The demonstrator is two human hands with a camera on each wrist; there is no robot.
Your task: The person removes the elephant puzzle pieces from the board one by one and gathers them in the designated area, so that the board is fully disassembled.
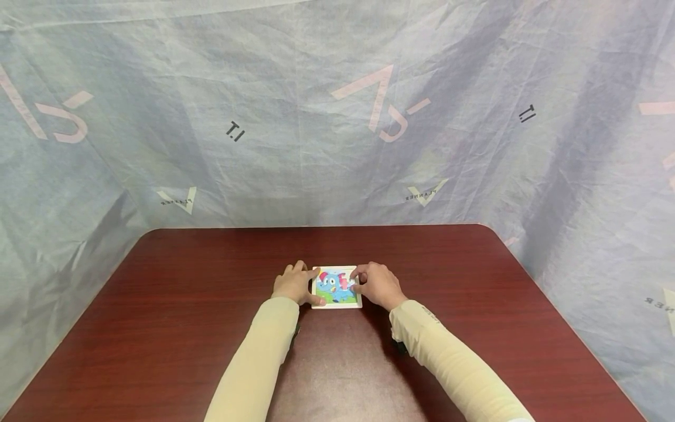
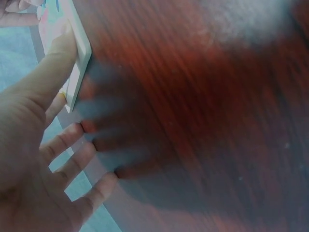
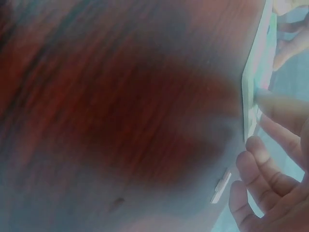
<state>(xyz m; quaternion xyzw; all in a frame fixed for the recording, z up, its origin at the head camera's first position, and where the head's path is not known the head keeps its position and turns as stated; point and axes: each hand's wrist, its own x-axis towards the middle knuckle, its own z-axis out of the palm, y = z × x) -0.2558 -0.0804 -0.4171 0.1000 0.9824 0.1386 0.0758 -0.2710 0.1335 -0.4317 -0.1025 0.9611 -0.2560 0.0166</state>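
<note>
Puzzle [image 1: 331, 286] fitting, we judge; left hand [image 1: 293, 285] spread wide. Can't tell what right hand [image 1: 382, 286] holds. Next needs careful alignment.

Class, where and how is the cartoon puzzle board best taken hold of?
Hold the puzzle board by its pale left and right edges, probably coming from both sides: it lies flat on the table, and those straight edges look easy to clasp.

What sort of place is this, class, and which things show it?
Probably a screened-off tabletop workspace: printed grey cloth hangs behind a reddish-brown table, with a framed picture puzzle on it.
</note>
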